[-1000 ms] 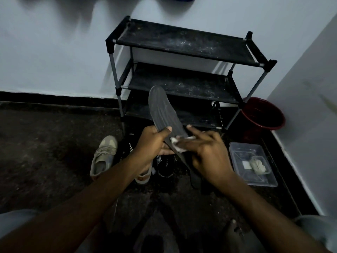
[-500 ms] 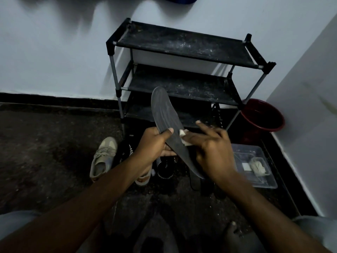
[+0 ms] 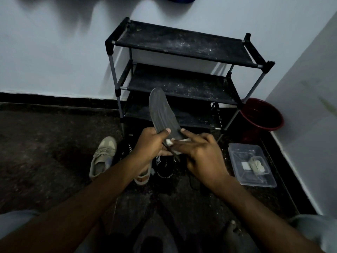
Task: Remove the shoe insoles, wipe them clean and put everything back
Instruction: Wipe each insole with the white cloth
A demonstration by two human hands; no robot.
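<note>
Insole (image 3: 162, 114) gripped upright by your left hand (image 3: 149, 143); your right hand (image 3: 198, 156), pinching the wipe (image 3: 168, 142), has slid back down, so wiping continues.

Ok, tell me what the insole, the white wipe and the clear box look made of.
The insole is dark grey, matte and ribbed: likely foam or rubber. The white wipe is soft and crumpled: cloth or tissue, hard to tell. The box is clear, glossy hard plastic; its contents show through.
</note>
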